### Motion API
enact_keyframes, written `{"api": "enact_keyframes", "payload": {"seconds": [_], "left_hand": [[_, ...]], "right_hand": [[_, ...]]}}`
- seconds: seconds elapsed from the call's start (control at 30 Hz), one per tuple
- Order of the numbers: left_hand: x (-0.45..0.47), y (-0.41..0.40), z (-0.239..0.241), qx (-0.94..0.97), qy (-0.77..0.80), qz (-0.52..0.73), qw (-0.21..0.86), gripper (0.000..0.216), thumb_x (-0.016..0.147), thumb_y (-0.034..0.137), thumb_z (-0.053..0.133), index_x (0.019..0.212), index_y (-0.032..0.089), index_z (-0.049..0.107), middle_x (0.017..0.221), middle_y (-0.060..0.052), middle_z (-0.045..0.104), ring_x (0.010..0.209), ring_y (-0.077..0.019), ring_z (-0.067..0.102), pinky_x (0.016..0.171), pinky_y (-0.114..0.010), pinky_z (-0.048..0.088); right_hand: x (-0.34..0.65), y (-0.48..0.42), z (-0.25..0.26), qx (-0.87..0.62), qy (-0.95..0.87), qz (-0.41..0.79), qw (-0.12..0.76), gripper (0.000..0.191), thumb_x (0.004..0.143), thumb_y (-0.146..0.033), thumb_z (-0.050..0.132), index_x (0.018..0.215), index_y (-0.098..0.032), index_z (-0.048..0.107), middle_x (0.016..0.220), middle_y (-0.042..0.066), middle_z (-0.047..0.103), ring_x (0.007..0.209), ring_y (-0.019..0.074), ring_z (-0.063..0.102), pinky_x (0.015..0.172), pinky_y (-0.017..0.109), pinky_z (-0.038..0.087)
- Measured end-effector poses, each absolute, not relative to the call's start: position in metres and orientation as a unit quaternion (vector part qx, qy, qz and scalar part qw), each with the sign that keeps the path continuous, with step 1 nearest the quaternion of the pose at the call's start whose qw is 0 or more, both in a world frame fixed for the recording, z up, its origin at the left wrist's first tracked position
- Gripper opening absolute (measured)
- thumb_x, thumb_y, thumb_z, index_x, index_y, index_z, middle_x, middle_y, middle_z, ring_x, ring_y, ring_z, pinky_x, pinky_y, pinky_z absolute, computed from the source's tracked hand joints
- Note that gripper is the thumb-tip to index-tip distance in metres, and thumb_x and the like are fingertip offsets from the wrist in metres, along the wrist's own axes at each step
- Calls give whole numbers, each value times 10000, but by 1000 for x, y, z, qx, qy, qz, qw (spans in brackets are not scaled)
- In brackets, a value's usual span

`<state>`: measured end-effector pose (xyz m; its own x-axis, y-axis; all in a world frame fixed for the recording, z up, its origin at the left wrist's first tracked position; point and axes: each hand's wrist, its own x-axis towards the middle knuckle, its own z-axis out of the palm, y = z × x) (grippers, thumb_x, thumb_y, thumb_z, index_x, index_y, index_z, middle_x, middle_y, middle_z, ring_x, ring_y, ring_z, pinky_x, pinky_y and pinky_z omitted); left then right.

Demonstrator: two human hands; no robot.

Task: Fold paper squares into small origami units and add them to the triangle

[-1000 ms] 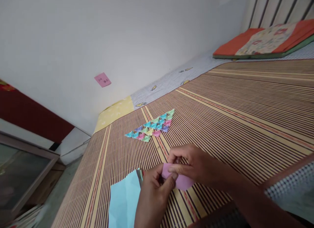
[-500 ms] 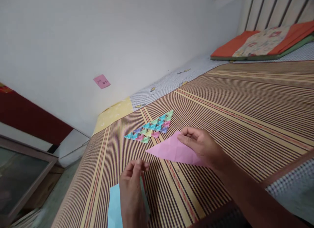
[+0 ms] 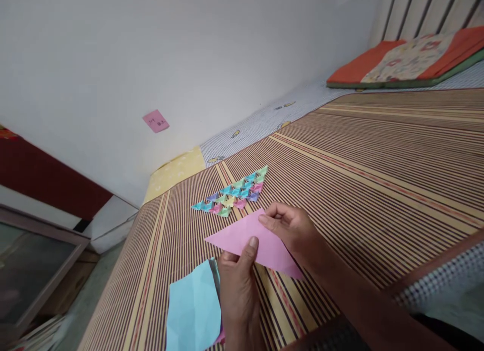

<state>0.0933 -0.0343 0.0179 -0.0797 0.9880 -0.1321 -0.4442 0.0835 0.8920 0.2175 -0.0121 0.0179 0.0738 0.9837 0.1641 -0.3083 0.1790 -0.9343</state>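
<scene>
A pink sheet of paper (image 3: 242, 232), folded to a triangle, is held above the striped mat between both hands. My left hand (image 3: 242, 285) pinches its lower edge, thumb on top and fingers underneath. At its upper right edge my right hand (image 3: 293, 230) grips the paper between thumb and fingers. Just left of my left wrist lies a stack of paper with a light blue sheet (image 3: 193, 305) on top; a bit of pink shows beneath it. Beyond the hands, several small folded paper pieces (image 3: 234, 192) in blue, green, pink, purple and yellow stand in slanting rows.
The striped mat (image 3: 359, 154) covers the bed, over a checked sheet (image 3: 257, 124) along the wall. A folded orange quilt (image 3: 408, 58) lies at the far right. One pink note (image 3: 156, 121) is stuck to the wall. At left, the bed edge drops to the floor (image 3: 79, 290).
My left hand has moved right from over the blue paper and taken hold of the pink paper. My right hand has brought the pink paper slightly left.
</scene>
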Motion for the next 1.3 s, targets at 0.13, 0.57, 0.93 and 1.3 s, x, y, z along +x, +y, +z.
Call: {"api": "enact_keyframes", "payload": {"seconds": [0.13, 0.57, 0.93, 1.3], "left_hand": [[85, -32, 15, 340, 442, 570, 603, 402, 721, 298, 854, 1054, 92, 764, 974, -151, 794, 904, -287, 747, 853, -417, 573], [81, -33, 18, 327, 466, 589, 574, 321, 662, 291, 887, 903, 117, 765, 894, -109, 799, 816, -252, 748, 761, -343, 575], [62, -24, 22, 240, 400, 647, 604, 368, 690, 189, 851, 1042, 141, 758, 959, -98, 800, 954, -264, 751, 931, -381, 565], [71, -28, 24, 247, 377, 628, 635, 480, 718, 194, 839, 1179, 143, 717, 997, -112, 795, 982, -285, 744, 942, -413, 552]], "right_hand": [[221, -10, 16, -387, -449, 508, 626, 266, 837, -382, 701, 705, -187, 578, 619, -33, 512, 555, 113, 429, 488, 232, 351], [230, -2, 8, -403, -460, 475, 633, 177, 830, -326, 716, 773, -176, 641, 648, -29, 571, 592, 123, 519, 551, 239, 421], [249, -10, 17, -331, -660, 445, 507, 280, 877, -156, 663, 1131, -235, 750, 966, 30, 681, 823, 157, 615, 760, 290, 501], [242, -13, 19, -284, -682, 467, 486, 126, 861, -201, 723, 953, -227, 806, 846, 17, 636, 797, 163, 605, 724, 281, 458]]}}
